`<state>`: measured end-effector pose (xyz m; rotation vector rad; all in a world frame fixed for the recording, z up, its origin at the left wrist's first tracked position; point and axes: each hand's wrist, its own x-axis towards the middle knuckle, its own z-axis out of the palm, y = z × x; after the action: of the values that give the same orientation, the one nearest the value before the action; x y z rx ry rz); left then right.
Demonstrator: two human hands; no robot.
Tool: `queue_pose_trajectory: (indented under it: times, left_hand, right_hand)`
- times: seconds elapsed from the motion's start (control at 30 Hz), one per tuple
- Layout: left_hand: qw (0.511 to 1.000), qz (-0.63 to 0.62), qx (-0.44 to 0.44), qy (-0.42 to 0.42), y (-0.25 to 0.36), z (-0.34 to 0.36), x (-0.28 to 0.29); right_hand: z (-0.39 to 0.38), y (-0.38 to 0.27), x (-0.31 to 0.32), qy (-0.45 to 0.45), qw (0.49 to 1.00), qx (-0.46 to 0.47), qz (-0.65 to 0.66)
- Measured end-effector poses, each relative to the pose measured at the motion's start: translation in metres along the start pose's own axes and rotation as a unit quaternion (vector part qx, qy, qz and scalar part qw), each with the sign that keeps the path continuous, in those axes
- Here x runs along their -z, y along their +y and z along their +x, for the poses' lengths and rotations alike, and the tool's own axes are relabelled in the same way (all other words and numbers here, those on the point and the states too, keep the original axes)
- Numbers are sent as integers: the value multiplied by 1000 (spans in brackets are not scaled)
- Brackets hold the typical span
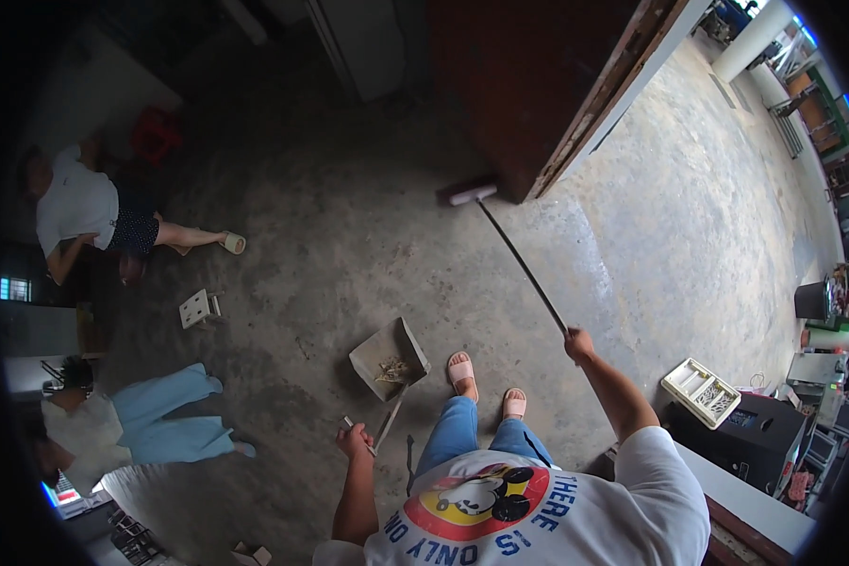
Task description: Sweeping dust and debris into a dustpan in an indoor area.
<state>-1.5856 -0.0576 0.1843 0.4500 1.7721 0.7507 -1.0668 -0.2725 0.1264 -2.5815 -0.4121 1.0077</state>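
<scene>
The dustpan is on the concrete floor, ahead of the person's feet, and contains dry debris. The left hand, just behind the dustpan, is closed around the end of its handle. The right hand, to the right of the dustpan, is closed around the upper end of the broom. The broom head, slightly blurred, is ahead and right of the dustpan, close to the reddish-brown door. A white stool stands left of the dustpan. Well right of it, a pale compartmented tray rests on a black box.
</scene>
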Motion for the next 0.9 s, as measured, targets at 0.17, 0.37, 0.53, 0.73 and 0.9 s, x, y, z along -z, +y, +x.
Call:
queue_pose_trajectory:
  times: [0.17, 0.37, 0.53, 0.73, 0.9]
  left_hand:
    - [999, 26, -4, -38, -3, -3, -26]
    - [998, 51, -23, -18, -19, -10, -52]
    - [998, 60, -26, 17, -41, -41, -67]
    - [997, -13, -69, 26, -108, -138, -52]
    - [994, -56, -70, 55, -145, -238, -26]
  right_hand:
    - [-196, 118, 37, -43, 985, -165, 11]
    - [-369, 175, 108, -65, 974, -211, 54]
    - [-361, 214, 158, -40, 951, -255, 170]
    - [-160, 292, 193, 18, 984, -132, 121]
    - [-58, 295, 212, 7, 989, -127, 71]
